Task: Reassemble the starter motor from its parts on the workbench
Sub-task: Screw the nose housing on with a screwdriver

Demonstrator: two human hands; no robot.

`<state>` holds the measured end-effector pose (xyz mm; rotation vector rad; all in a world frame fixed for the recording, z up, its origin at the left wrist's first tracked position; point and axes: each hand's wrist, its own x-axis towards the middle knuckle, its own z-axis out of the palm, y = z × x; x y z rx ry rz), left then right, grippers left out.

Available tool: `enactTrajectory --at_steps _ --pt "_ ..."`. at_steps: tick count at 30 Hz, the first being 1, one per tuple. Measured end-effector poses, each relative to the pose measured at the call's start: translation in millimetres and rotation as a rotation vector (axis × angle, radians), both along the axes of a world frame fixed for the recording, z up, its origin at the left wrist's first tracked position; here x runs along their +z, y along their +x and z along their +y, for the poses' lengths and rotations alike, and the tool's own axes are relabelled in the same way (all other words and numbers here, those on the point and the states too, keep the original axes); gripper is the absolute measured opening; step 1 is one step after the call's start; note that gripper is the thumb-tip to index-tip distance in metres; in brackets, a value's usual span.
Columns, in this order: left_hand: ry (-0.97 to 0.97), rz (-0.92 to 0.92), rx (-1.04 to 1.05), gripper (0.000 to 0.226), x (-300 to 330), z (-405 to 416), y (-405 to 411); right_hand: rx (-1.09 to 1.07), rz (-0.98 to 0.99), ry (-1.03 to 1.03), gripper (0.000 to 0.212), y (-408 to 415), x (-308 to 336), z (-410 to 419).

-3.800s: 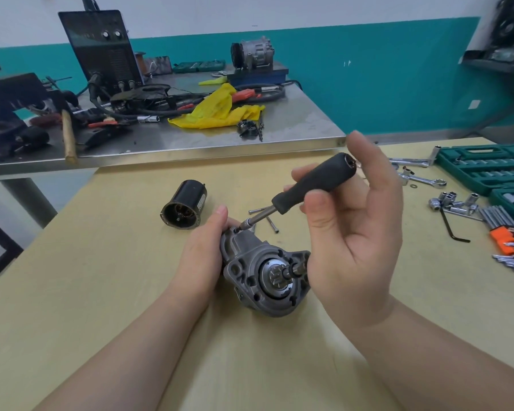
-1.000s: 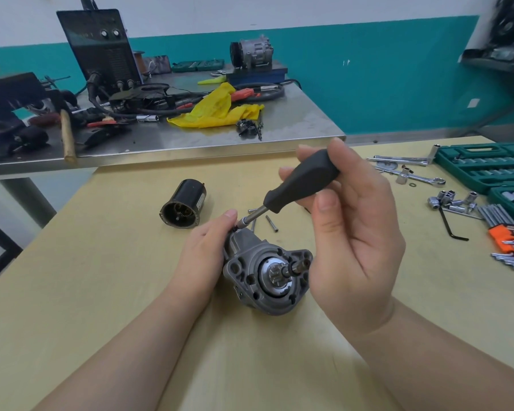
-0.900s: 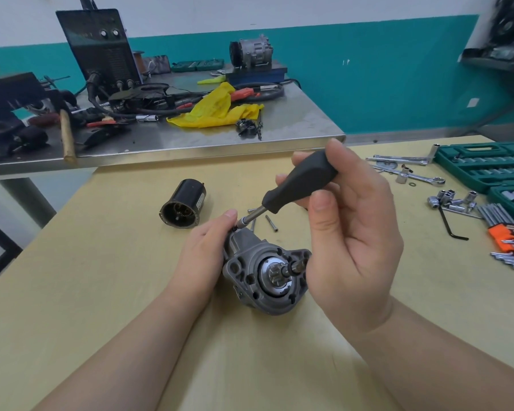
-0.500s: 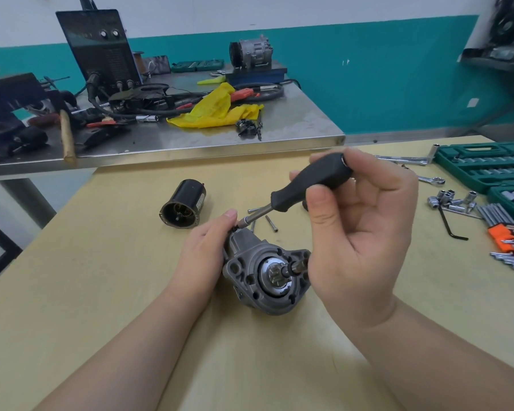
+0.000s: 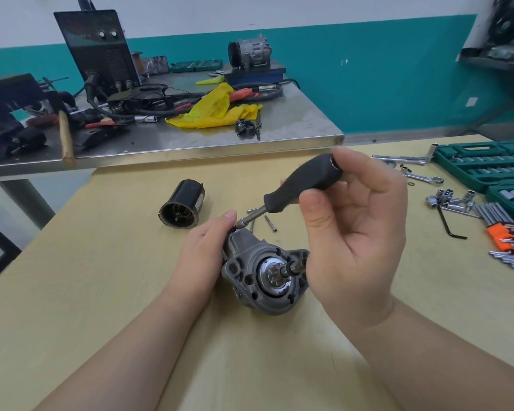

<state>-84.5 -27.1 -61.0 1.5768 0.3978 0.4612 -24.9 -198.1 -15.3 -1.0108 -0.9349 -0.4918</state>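
The grey starter motor housing point(image 5: 264, 274) lies on the wooden workbench point(image 5: 107, 277) with its pinion gear facing me. My left hand point(image 5: 204, 253) grips its left side, fingers curled over the top. My right hand point(image 5: 350, 232) holds a black-handled screwdriver point(image 5: 303, 185) between thumb and fingertips. The screwdriver's metal tip meets the housing's upper rear corner beside my left fingertip. A black cylindrical motor body point(image 5: 183, 207) lies on its side to the left. Loose long bolts point(image 5: 270, 223) lie just behind the housing.
Green socket cases point(image 5: 484, 167), loose sockets point(image 5: 448, 200), wrenches point(image 5: 422, 176) and an orange hex key set point(image 5: 508, 232) fill the right side. Behind stands a steel table point(image 5: 294, 129) with a yellow rag, cables, a black machine and a hammer.
My right hand's fingers have shifted round the screwdriver handle, turning it, while the tip stays on the housing. My left hand and the housing have not moved.
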Motion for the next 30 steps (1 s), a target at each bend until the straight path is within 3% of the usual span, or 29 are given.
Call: enactTrajectory --at_steps 5,9,14,20,25,30 --pt "0.008 -0.007 0.015 0.058 -0.1 -0.5 0.5 -0.051 0.026 0.009 0.037 3.8 3.1 0.6" --pt "0.001 -0.005 -0.007 0.07 0.2 0.6 0.1 -0.028 -0.021 0.0 0.034 4.9 -1.3 -0.3" --pt "0.026 -0.006 0.006 0.063 -0.4 0.0 -0.8 -0.003 -0.035 -0.02 0.039 1.1 -5.8 1.2" --pt "0.04 -0.025 -0.008 0.071 0.7 -1.0 -1.3 -0.029 -0.063 -0.011 0.037 5.9 1.6 0.5" --pt "0.046 -0.031 0.006 0.049 -0.7 -1.6 -0.3 -0.002 -0.042 -0.023 0.035 3.1 -6.1 -1.1" --pt "0.053 -0.016 0.002 0.055 -2.2 0.5 0.0 -0.04 -0.062 -0.021 0.036 2.3 -4.2 -0.1"
